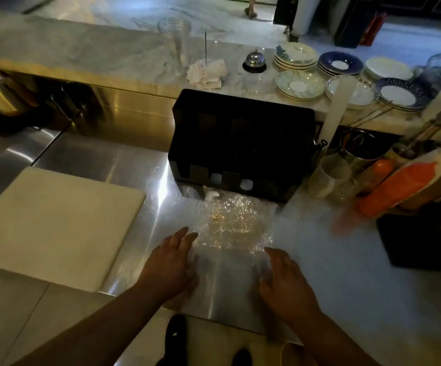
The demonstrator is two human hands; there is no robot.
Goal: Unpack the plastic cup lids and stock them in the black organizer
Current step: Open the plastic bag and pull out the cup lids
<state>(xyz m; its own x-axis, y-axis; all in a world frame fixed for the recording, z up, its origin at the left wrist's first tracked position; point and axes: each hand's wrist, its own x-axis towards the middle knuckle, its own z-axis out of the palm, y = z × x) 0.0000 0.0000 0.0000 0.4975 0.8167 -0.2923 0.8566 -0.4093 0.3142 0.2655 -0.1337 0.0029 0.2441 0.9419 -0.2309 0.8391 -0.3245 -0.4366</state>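
the bag of lids (236, 220) just before the organizer (240, 143) looks light, crinkly and slippery. left hand (170, 262) and right hand (285, 281) flank its near end, each grip spread; probably best to pinch the loose film.

no legible text, paper slips on spike (206, 71) too blurred to read

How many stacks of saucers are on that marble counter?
6 saucer stacks: back row leafy, blue, white; front row pale green, white, blue. Others may hide at right.
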